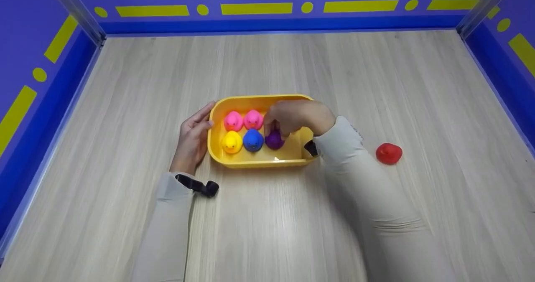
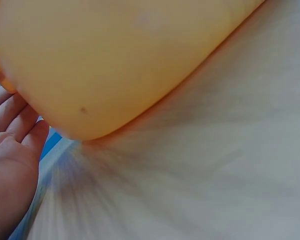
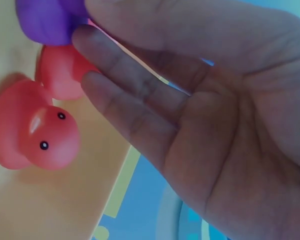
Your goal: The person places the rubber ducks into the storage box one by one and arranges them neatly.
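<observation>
Inside the yellow tub [image 1: 267, 163], my right hand [image 1: 299, 115] pinches a purple duck [image 1: 274, 140] from above. A blue duck [image 1: 253, 141] sits right beside it, followed by a yellow duck [image 1: 232, 142]. Two pink ducks [image 1: 233, 121] stand in the back row. The right wrist view shows two coral-red ducks [image 3: 52, 136] close to my fingertips. My left hand [image 1: 193, 142] rests against the tub's left end, thumb at the rim; in the left wrist view its fingers [image 2: 21, 122] lie nearly straight along the outer wall.
A red duck [image 1: 389, 153] lies on the wooden table [image 1: 267, 223], to the right of the tub and beyond my right forearm. Blue walls with yellow marks [image 1: 256, 8] bound the table at the back and both sides. My right hand hides part of the tub's interior.
</observation>
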Demonstrator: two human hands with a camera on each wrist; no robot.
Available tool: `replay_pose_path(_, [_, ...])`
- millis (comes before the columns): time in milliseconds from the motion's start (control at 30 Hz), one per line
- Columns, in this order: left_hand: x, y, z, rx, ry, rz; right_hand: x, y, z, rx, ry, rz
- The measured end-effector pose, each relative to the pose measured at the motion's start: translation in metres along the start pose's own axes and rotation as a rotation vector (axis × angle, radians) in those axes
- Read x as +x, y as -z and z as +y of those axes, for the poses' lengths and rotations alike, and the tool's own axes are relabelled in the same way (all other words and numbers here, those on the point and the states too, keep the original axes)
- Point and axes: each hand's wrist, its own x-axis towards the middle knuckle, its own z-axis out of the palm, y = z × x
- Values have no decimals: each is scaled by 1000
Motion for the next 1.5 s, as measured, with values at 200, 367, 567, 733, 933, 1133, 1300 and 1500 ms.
replay_pose_path(200, [0,0,0,16,-10,-9,-5,2,6,43,36,39])
replay_pose_path(367, [0,0,1,25,-15,-8,-11,2,12,59,117,108])
replay_pose_path(567, [0,1,1,36,-6,-10,-22,1,21,122,183,199])
replay_pose_path(733, [-1,1,1,52,-5,-11,-34,-2,30,132,223,291])
replay_pose_path(933, [-1,1,1,54,-8,-10,-47,-5,41,85,244,377])
replay_pose_path(1133, [-2,1,1,42,-8,-18,-59,-11,52,86,281,420])
replay_pose_path(1300, [-2,1,1,48,-4,-16,-64,-19,62,100,280,445])
replay_pose_path(1500, [-2,0,1,46,1,-12,-74,-27,75,82,232,470])
